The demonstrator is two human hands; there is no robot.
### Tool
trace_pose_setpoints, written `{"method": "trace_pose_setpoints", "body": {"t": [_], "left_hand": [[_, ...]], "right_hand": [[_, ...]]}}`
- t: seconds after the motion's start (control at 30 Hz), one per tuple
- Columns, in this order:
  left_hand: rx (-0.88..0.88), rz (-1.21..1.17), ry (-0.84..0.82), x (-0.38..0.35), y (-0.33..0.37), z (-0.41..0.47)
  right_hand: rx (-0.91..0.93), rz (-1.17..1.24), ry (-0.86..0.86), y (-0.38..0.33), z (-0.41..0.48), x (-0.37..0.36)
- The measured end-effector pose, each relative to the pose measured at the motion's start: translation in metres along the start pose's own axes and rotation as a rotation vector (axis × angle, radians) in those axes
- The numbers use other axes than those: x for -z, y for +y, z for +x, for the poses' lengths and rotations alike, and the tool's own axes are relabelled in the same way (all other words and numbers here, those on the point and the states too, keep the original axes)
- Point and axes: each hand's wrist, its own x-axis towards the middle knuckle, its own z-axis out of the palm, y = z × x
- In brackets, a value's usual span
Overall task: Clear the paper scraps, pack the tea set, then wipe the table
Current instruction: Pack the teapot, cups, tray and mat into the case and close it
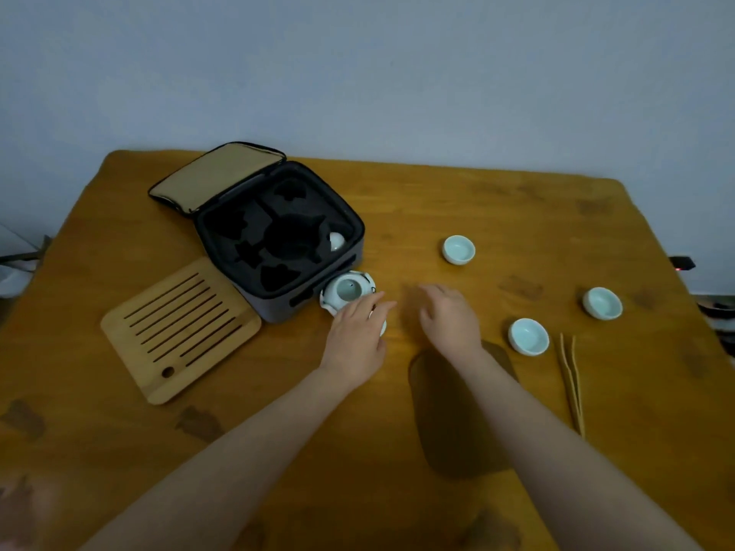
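An open black carry case [278,236] with foam cutouts lies at the table's back left, one white cup [337,241] seated in its right slot. A pale teapot [347,290] without a lid stands just in front of the case. My left hand [358,336] hovers over the teapot's near side, fingers stretched forward; something white shows under it. My right hand [447,312] is blurred, fingers loosely spread above the bare wood beside it. Three pale cups stand to the right: far [459,249], right [602,303], near [529,336].
A slatted bamboo tray [179,332] lies left of the case. Bamboo tongs [571,381] lie at the right, past the near cup. A dark brown cloth [449,423] is spread under my right forearm. The wooden table [437,200] meets a plain wall behind.
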Motion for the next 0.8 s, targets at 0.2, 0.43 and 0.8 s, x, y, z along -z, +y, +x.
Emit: {"method": "trace_pose_setpoints", "body": {"t": [0.2, 0.43, 0.8], "left_hand": [[0.098, 0.009, -0.028, -0.019, 0.041, 0.036], [0.219, -0.082, -0.110, -0.051, 0.092, 0.103], [0.417, 0.098, -0.217, -0.085, 0.124, 0.186]], "right_hand": [[-0.014, -0.080, -0.005, 0.042, 0.008, 0.022], [-0.120, -0.145, -0.134, 0.109, -0.008, 0.045], [-0.093, -0.077, -0.303, 0.167, -0.026, 0.042]]}}
